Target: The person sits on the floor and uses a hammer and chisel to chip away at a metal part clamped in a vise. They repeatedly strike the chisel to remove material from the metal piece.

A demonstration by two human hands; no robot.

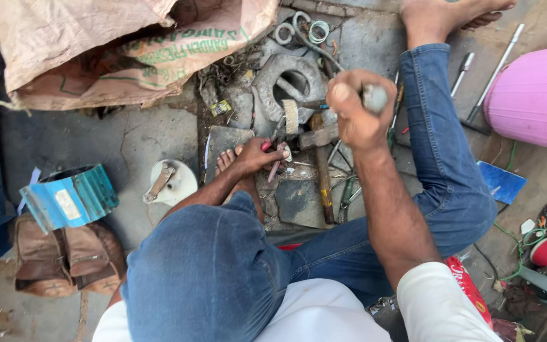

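Note:
My right hand [356, 111] is raised above the floor, fist closed around a grey metal handle [375, 98], apparently a hammer whose head is blurred. My left hand [257, 155] is lower, near my bare toes [226, 158], pinching a red-handled tool [270, 149] against a small part on the ground. A wooden-handled hammer [322, 164] lies on the floor just right of that hand. Behind the hands sits a grey cast metal housing [289, 79] with a round hole.
A torn paper sack [115, 44] lies at the top left. A teal metal casing [71, 199], brown sandals [64, 256] and a white plate [172, 183] are on the left. A pink lampshade [536, 95], metal rods [495, 73] and tangled wires [539, 244] are on the right.

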